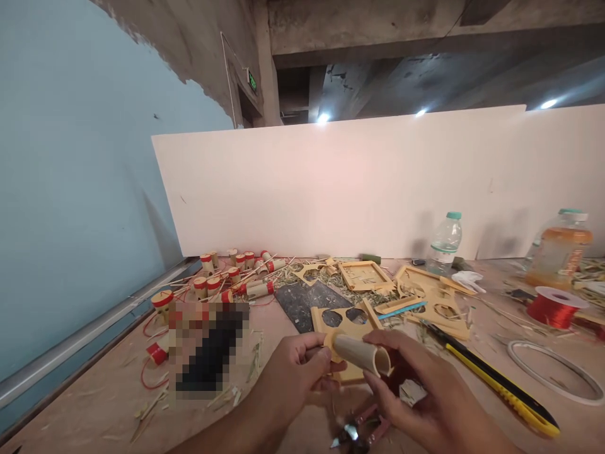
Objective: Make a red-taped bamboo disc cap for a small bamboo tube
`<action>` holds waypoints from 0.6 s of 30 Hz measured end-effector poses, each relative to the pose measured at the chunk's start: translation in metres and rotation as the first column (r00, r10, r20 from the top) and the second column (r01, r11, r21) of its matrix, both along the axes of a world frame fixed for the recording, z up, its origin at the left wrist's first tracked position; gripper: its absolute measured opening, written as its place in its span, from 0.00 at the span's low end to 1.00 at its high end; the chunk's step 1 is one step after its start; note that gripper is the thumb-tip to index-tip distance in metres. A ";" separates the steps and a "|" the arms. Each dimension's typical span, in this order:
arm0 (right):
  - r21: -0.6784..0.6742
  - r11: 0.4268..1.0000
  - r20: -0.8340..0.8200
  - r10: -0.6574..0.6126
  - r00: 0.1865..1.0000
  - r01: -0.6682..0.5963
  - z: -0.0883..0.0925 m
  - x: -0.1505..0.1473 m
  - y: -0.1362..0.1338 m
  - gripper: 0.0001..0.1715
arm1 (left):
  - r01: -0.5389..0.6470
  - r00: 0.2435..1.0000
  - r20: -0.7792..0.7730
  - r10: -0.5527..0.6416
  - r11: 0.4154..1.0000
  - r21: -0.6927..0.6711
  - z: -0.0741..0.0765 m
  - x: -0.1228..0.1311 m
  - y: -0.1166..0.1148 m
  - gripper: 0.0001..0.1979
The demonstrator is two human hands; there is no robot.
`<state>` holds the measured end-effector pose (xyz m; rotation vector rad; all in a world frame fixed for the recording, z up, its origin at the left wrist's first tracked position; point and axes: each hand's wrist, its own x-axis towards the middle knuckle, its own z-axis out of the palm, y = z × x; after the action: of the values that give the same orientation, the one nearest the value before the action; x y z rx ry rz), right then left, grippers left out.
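A pale bamboo tube [355,352] lies slantwise between my hands, its open end facing right and towards me. My right hand [416,384] is closed around that end, thumb below and fingers above. At the tube's other end my left hand [302,369] pinches a small tan disc [329,342], which appears to touch the tube. Just beneath is a tan board with round cutouts [347,316]. Pliers with reddish handles [362,432] rest on the table in front of me, partly hidden by my right hand.
A yellow-black utility knife [501,384] lies on the right, near a white ring [555,372] and a red thread spool [558,307]. Bottles [447,243] stand behind. Red-banded bamboo pieces [212,287] crowd the left. Shavings and tan frames [366,275] cover the middle back.
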<state>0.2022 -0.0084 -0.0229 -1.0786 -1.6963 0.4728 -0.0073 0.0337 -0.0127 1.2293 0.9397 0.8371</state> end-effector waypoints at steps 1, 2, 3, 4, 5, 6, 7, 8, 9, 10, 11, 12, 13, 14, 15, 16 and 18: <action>0.016 1.000 0.012 -0.002 1.000 0.002 -0.003 -0.001 -0.001 0.14 | 0.008 1.000 0.010 -0.008 1.000 -0.006 -0.001 0.000 -0.002 0.30; 0.029 1.000 0.024 -0.011 1.000 0.010 -0.006 -0.002 -0.002 0.16 | 0.014 1.000 0.018 -0.014 1.000 -0.013 -0.002 0.000 -0.005 0.30; 0.039 0.999 0.034 -0.022 0.999 0.020 -0.008 -0.002 -0.003 0.17 | 0.022 0.999 0.025 -0.022 1.000 -0.018 -0.003 0.000 -0.007 0.29; 0.049 0.998 0.041 -0.030 0.999 0.028 -0.011 -0.002 -0.003 0.17 | 0.029 0.999 0.029 -0.029 0.999 -0.022 -0.003 0.000 -0.009 0.29; 0.057 0.998 0.047 -0.033 0.998 0.030 -0.012 -0.001 -0.003 0.18 | 0.035 0.999 0.033 -0.034 0.999 -0.023 -0.003 0.000 -0.010 0.28; 0.063 0.998 0.055 -0.029 0.998 0.025 -0.014 0.000 -0.002 0.19 | 0.042 0.998 0.040 -0.041 0.999 -0.020 -0.004 0.000 -0.011 0.27; 0.068 0.998 0.062 -0.018 0.998 0.014 -0.015 0.001 -0.002 0.20 | 0.052 0.997 0.050 -0.051 0.999 -0.017 -0.004 0.000 -0.012 0.26; 0.072 0.997 0.070 -0.001 0.998 -0.004 -0.016 0.002 0.000 0.21 | 0.067 0.996 0.064 -0.066 0.998 -0.016 -0.004 0.001 -0.013 0.25; 0.072 0.997 0.082 0.022 0.996 -0.028 -0.017 0.004 0.001 0.23 | 0.084 0.993 0.079 -0.082 0.996 -0.015 -0.005 0.001 -0.013 0.24; 0.068 0.996 0.100 0.048 0.994 -0.055 -0.017 0.006 0.002 0.24 | 0.099 0.991 0.088 -0.097 0.995 -0.012 -0.006 0.001 -0.014 0.23; 0.060 0.995 0.124 0.076 0.989 -0.084 -0.016 0.009 0.003 0.24 | 0.113 0.990 0.091 -0.111 0.994 -0.011 -0.007 0.001 -0.015 0.23; 0.051 0.993 0.150 0.101 0.984 -0.109 -0.015 0.011 0.004 0.25 | 0.122 0.989 0.088 -0.120 0.992 -0.013 -0.008 0.001 -0.015 0.22; 0.042 0.991 0.176 0.119 0.977 -0.128 -0.014 0.014 0.005 0.25 | 0.127 0.989 0.078 -0.126 0.992 -0.016 -0.008 0.001 -0.016 0.22; 0.028 0.989 0.204 0.135 0.970 -0.143 -0.012 0.017 0.005 0.26 | 0.128 0.990 0.068 -0.127 0.991 -0.022 -0.009 0.001 -0.017 0.22; 0.016 0.988 0.232 0.149 0.961 -0.157 -0.011 0.019 0.005 0.27 | 0.132 0.990 0.063 -0.129 0.991 -0.033 -0.009 0.000 -0.017 0.22; 0.006 0.985 0.259 0.164 0.952 -0.171 -0.010 0.021 0.004 0.30 | 0.137 0.989 0.065 -0.134 0.990 -0.044 -0.010 0.000 -0.018 0.22; -0.010 0.981 0.304 0.187 0.934 -0.193 -0.008 0.023 0.002 0.34 | 0.146 0.987 0.077 -0.142 0.988 -0.053 -0.009 0.000 -0.018 0.21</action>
<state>0.2254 -0.0060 -0.0314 -1.0151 -2.0863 0.4264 -0.0071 0.0159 -0.0221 1.1929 0.8009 0.7298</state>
